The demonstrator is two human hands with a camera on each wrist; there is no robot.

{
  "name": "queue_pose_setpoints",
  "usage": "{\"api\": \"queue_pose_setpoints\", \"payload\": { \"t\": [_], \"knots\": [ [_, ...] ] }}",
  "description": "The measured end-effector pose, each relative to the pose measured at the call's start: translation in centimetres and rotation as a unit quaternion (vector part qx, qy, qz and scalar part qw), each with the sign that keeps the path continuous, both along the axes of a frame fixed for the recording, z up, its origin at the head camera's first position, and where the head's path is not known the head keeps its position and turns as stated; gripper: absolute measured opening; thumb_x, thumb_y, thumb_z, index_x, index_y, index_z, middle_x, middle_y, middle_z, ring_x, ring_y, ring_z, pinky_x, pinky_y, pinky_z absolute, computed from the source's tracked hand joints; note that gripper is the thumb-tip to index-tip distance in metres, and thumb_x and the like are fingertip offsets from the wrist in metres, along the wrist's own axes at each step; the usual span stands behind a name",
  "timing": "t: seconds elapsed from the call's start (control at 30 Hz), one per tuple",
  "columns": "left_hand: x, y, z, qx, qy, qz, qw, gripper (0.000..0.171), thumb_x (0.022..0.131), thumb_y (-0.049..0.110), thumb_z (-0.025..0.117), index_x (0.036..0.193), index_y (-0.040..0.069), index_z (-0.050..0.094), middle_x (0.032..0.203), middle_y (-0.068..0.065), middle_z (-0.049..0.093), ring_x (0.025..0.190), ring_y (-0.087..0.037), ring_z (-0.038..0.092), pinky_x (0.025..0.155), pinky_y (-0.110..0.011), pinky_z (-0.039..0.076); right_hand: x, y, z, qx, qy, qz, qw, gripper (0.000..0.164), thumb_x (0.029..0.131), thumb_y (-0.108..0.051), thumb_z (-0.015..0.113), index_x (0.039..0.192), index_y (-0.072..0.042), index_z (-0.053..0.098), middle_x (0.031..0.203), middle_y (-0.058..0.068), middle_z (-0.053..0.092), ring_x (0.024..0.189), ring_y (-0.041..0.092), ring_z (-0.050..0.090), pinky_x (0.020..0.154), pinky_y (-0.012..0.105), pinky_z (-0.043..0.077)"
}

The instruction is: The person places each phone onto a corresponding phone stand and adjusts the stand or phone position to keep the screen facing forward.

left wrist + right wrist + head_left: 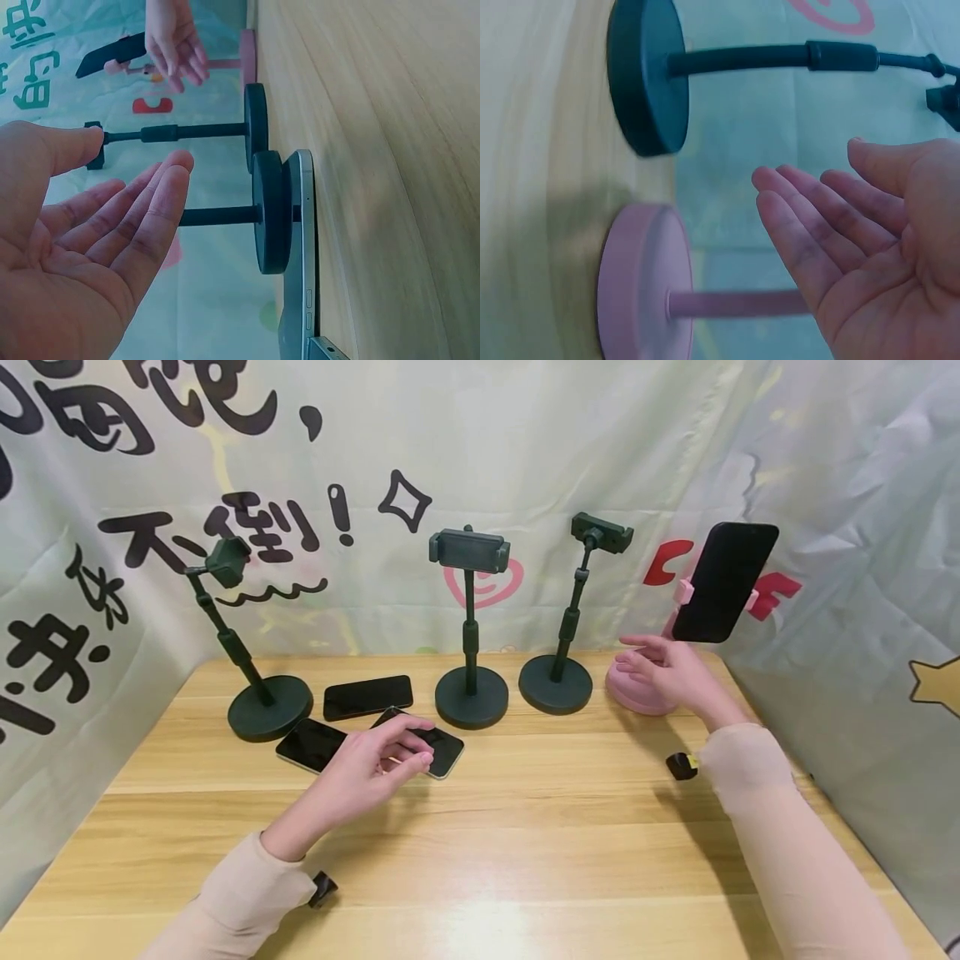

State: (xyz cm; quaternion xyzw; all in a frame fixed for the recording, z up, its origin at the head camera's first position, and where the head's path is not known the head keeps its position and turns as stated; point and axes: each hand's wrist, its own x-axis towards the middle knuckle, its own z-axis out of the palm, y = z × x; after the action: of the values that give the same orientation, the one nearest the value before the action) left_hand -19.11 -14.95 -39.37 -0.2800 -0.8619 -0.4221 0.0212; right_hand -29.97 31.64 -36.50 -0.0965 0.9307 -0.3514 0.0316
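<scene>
My left hand [375,766] hovers over the phones with loosely bent fingers and nothing in its grasp; the left wrist view shows its bare palm [82,277]. Beneath it lie a phone with a silver edge [447,752] and another dark phone [309,743], both partly hidden. A third phone [367,697] lies just behind them. My right hand [671,672], holding nothing, is in front of the pink phone stand [637,692], whose pole it mostly hides. That stand's clamp carries a black phone [726,581], tilted. In the right wrist view the fingers [802,240] are relaxed, beside the pink pole.
Three dark green phone stands stand along the back of the wooden table [480,852]: a left one [268,706], a middle one [471,695] and a right one [557,682]. Their clamps hold no phones. A printed cloth [540,435] hangs close behind the table.
</scene>
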Motion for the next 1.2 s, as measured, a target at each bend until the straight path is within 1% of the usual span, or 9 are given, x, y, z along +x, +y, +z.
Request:
{"api": "queue_pose_setpoints", "payload": {
  "t": [0.03, 0.13, 0.2, 0.27, 0.43, 0.57, 0.67, 0.93, 1.2],
  "knots": [
    [0.0, 0.0, 0.1, -0.001, 0.000, 0.000, 1.0000, 0.037, 0.101, 0.012, 0.076, 0.137, 0.015, 0.067, 0.107, -0.002, 0.081, 0.089, -0.005, 0.076, 0.071, -0.024, 0.060, -0.1, -0.3, 0.0, -0.008, -0.005, 0.003, 1.000, 0.058, 0.114, -0.038, 0.053, 0.163, -0.008, 0.044, 0.149, 0.025, 0.064, 0.135, 0.041, 0.066, 0.119, 0.053, 0.046],
    [0.1, 0.1, 0.2, -0.001, -0.005, -0.001, 1.0000, 0.038, 0.101, 0.012, 0.076, 0.138, 0.016, 0.066, 0.107, 0.001, 0.081, 0.090, -0.005, 0.076, 0.072, -0.024, 0.060, -0.4, -1.3, 0.0, -0.038, 0.005, 0.021, 0.999, 0.058, 0.114, -0.034, 0.053, 0.165, -0.008, 0.041, 0.151, 0.026, 0.062, 0.137, 0.041, 0.064, 0.112, 0.032, 0.054],
    [0.1, 0.1, 0.2, 0.000, -0.008, -0.004, 1.0000, 0.038, 0.101, 0.012, 0.076, 0.138, 0.016, 0.066, 0.108, -0.001, 0.081, 0.090, -0.005, 0.076, 0.072, -0.024, 0.061, -0.6, -2.0, 0.0, -0.065, 0.017, 0.036, 0.997, 0.058, 0.114, -0.030, 0.054, 0.165, -0.007, 0.039, 0.152, 0.026, 0.061, 0.137, 0.041, 0.064, 0.106, 0.021, 0.054],
    [0.0, 0.2, 0.2, -0.003, -0.012, -0.004, 0.9999, 0.038, 0.101, 0.012, 0.076, 0.138, 0.017, 0.066, 0.108, 0.000, 0.081, 0.090, -0.005, 0.076, 0.072, -0.024, 0.061, -0.9, -2.8, 0.0, -0.094, 0.024, 0.049, 0.994, 0.058, 0.114, -0.027, 0.053, 0.165, -0.006, 0.037, 0.154, 0.027, 0.058, 0.140, 0.042, 0.061, 0.105, 0.016, 0.052],
    [0.1, 0.3, 0.2, -0.011, -0.011, -0.002, 0.9999, 0.038, 0.101, 0.014, 0.076, 0.137, 0.018, 0.066, 0.107, 0.004, 0.080, 0.089, -0.003, 0.076, 0.072, -0.025, 0.061, -1.8, -4.9, 0.4, -0.146, 0.027, 0.049, 0.988, 0.058, 0.114, -0.022, 0.053, 0.167, -0.009, 0.034, 0.161, 0.023, 0.052, 0.148, 0.038, 0.055, 0.117, 0.034, 0.048],
    [0.0, 0.3, 0.2, -0.011, -0.010, -0.003, 0.9999, 0.038, 0.101, 0.014, 0.076, 0.137, 0.017, 0.066, 0.107, 0.004, 0.080, 0.089, -0.007, 0.077, 0.072, -0.025, 0.061, -2.5, -6.3, 0.9, -0.149, 0.020, 0.040, 0.988, 0.062, 0.114, -0.020, 0.052, 0.170, -0.012, 0.027, 0.167, 0.023, 0.045, 0.151, 0.041, 0.050, 0.126, 0.052, 0.040],
    [0.0, 0.4, 0.2, -0.010, -0.012, -0.006, 0.9999, 0.038, 0.102, 0.014, 0.076, 0.138, 0.016, 0.066, 0.108, 0.002, 0.080, 0.090, -0.008, 0.077, 0.073, -0.026, 0.061, -2.9, -7.1, 1.2, -0.152, 0.012, 0.037, 0.988, 0.064, 0.115, -0.022, 0.052, 0.171, -0.011, 0.023, 0.169, 0.024, 0.041, 0.154, 0.043, 0.046, 0.129, 0.059, 0.034],
    [-0.5, 0.3, -0.5, -0.003, -0.011, -0.009, 0.9999, 0.037, 0.102, 0.012, 0.075, 0.138, 0.013, 0.066, 0.109, -0.006, 0.081, 0.090, -0.007, 0.077, 0.075, -0.025, 0.062, -3.4, -7.9, 0.8, -0.189, 0.041, 0.053, 0.980, 0.053, 0.115, -0.011, 0.046, 0.167, -0.006, 0.034, 0.165, 0.021, 0.049, 0.154, 0.037, 0.047, 0.129, 0.056, 0.034],
    [-0.9, 0.7, -0.8, -0.011, -0.014, -0.014, 0.9998, 0.037, 0.102, 0.014, 0.075, 0.139, 0.013, 0.066, 0.107, 0.003, 0.080, 0.090, -0.009, 0.077, 0.075, -0.024, 0.061, -3.4, -8.2, 0.7, -0.213, 0.042, 0.043, 0.975, 0.049, 0.115, -0.008, 0.047, 0.163, -0.003, 0.041, 0.160, 0.025, 0.054, 0.150, 0.034, 0.053, 0.126, 0.049, 0.040]
  ]
}}
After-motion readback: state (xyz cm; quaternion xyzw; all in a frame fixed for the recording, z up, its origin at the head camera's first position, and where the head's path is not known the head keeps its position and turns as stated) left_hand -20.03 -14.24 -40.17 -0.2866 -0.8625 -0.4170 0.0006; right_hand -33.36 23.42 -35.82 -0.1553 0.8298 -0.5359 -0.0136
